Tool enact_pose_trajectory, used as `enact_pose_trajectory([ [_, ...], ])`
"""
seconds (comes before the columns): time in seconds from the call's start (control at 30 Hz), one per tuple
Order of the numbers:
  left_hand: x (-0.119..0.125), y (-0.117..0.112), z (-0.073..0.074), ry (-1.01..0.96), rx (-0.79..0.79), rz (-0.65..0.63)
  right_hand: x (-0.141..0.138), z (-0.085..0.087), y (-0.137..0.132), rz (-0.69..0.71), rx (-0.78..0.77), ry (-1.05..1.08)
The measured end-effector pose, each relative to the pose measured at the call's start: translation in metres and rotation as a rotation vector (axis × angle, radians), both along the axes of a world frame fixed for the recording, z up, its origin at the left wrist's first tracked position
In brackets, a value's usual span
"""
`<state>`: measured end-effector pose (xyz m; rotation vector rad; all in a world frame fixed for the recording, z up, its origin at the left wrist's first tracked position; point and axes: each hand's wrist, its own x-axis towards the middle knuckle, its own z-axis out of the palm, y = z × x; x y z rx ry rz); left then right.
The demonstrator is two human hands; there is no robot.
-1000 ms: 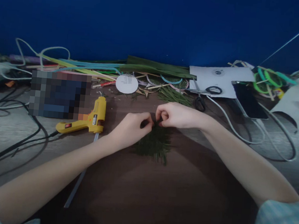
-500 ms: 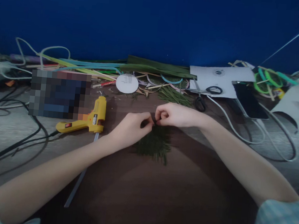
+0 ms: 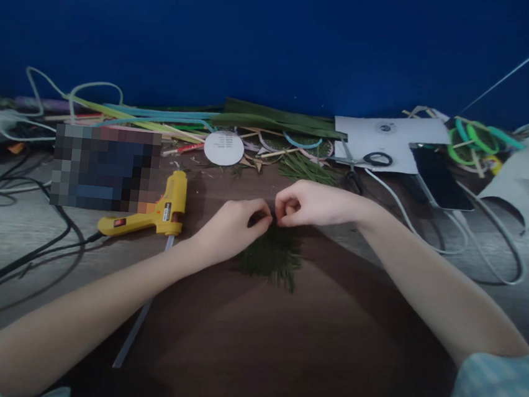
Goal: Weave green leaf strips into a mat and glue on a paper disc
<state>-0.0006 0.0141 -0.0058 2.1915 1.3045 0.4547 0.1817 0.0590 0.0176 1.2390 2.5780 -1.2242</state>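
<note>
A dark green piece with fringed, frond-like ends lies on the brown tabletop, just below my fingers. At its upper edge my left hand is closed, thumb and forefinger pinched together. Almost touching it, my right hand is closed too, its fingers curled in a pinch. What sits between the fingertips is too small and dark to name. To the left lies a yellow hot glue gun, a clear glue stick reaching from its rear end under my left forearm.
Along the back lie long green leaves, cut green strips, a white round card, black-handled scissors, white paper and a phone on a white cable. Black cables run at left. A blue wall stands behind.
My right hand's fingertips have shifted very slightly at the pinch. My left hand and the green fringed piece stay in nearly the same place.
</note>
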Motion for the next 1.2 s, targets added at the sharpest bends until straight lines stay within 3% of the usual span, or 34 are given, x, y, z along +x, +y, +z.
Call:
enact_pose_trajectory([
  [0.23, 0.000, 0.000, 0.003, -0.046, -0.025, -0.082, 0.002, 0.000, 0.000, 0.004, -0.083, 0.012],
  [0.57, -0.001, 0.001, -0.002, 0.005, 0.032, -0.099, 0.007, 0.018, -0.001, -0.027, -0.118, -0.064],
  [0.73, 0.000, -0.002, -0.002, -0.054, -0.016, -0.079, 0.009, 0.011, 0.002, -0.046, -0.093, -0.147],
  [0.97, 0.001, -0.004, -0.010, 0.050, 0.089, -0.098, 0.007, -0.001, 0.003, -0.029, -0.073, -0.238],
  [1.2, 0.001, -0.004, -0.012, 0.005, 0.112, -0.111, 0.006, -0.002, 0.004, -0.074, -0.035, -0.272],
])
